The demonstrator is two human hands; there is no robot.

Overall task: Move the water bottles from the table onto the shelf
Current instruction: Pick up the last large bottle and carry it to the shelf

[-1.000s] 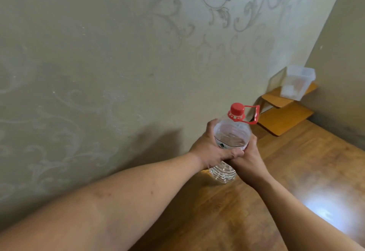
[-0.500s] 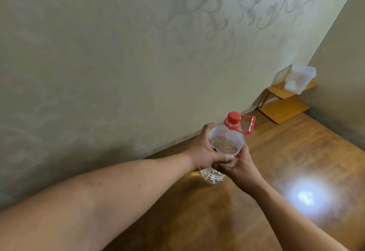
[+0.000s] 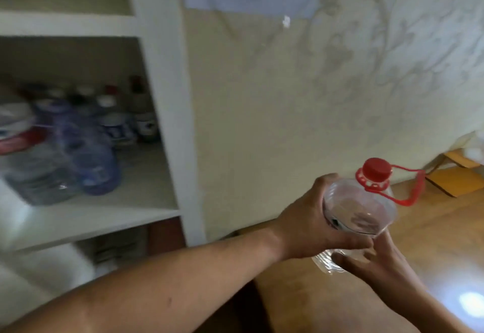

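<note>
A large clear water bottle (image 3: 364, 209) with a red cap and red carry handle is held upright above the wooden table (image 3: 340, 301). My left hand (image 3: 309, 225) wraps its left side. My right hand (image 3: 366, 259) supports it from below, fingers spread under the base. To the left stands a white shelf (image 3: 86, 217) whose middle level holds several water bottles (image 3: 78, 154), blurred.
A patterned wall (image 3: 288, 110) runs behind the table. A small orange wooden stand (image 3: 455, 175) sits at the far right corner of the table. The shelf's upright post (image 3: 172, 123) stands between the shelf opening and the table. A lower shelf level holds indistinct items.
The view has swung left, bringing the white shelf into sight. Both hands still hold the bottle, which now sits lower right in view and nearer the table's left end.
</note>
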